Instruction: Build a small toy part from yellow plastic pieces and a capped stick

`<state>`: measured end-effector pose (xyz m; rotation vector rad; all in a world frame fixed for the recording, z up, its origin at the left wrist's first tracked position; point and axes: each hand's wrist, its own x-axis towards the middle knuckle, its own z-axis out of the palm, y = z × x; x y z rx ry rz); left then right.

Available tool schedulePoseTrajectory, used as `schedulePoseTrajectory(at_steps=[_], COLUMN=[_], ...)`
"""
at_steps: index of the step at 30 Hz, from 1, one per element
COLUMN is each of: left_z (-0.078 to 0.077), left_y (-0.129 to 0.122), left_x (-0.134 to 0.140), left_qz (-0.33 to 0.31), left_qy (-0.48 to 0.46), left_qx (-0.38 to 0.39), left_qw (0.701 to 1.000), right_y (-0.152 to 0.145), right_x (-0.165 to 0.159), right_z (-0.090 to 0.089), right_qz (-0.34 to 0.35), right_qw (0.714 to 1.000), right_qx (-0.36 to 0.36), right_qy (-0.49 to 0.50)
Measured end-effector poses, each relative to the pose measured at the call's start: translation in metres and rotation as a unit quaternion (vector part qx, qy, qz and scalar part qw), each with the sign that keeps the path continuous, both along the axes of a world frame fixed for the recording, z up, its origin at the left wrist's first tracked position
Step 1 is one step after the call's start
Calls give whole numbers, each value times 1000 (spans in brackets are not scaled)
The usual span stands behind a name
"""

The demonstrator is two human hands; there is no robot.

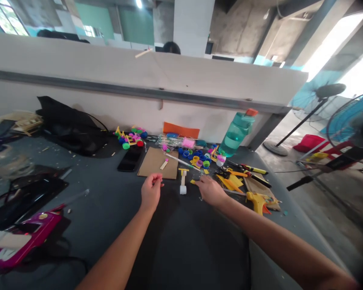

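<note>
My right hand (211,190) reaches in over the dark table, thumb and forefinger pinched on a small yellow piece (192,182). My left hand (151,192) is closed with its fingers curled in, just in front of a piece of brown cardboard (145,165); whatever it may hold is hidden. Between the two hands lies a small stick assembly (183,179) with a yellow crosspiece at its far end and a white roll-like part at the near end. On the cardboard rests a short pale stick piece (164,163) with a pink tip.
Blue and other coloured caps (196,158) cluster behind my hands, near a teal water bottle (236,135). At right lie a yellow glue gun (258,200) and cutters (236,173). A black phone (130,158) sits left of the cardboard; a magenta device (33,233) stands at left.
</note>
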<state>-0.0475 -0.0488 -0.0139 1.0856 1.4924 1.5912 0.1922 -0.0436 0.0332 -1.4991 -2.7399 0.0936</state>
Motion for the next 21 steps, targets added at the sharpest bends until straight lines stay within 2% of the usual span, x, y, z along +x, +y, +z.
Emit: schedulePoseTrajectory(at_steps=[3, 5, 11, 13, 18, 21], left_z=[3, 4, 3, 3, 5, 5], left_y=[-2, -2, -4, -4, -4, -4], left_x=[1, 1, -1, -2, -1, 0], left_qz=[-1, -2, 6, 10, 3, 0], left_qy=[8, 6, -10, -11, -9, -4], left_qx=[-8, -11, -14, -16, -20, -16], left_qw=[1000, 1000, 1000, 1000, 1000, 1000], right_y=[-13, -16, 20, 18, -6, 7], right_x=[0, -1, -6, -6, -6, -8], right_z=[-1, -4, -3, -1, -3, -5], right_qz=[71, 93, -1, -6, 54, -12], right_qw=[997, 995, 999, 999, 997, 997], right_qx=[-16, -25, -38, -34, -49, -69], right_qy=[8, 6, 14, 27, 34, 17])
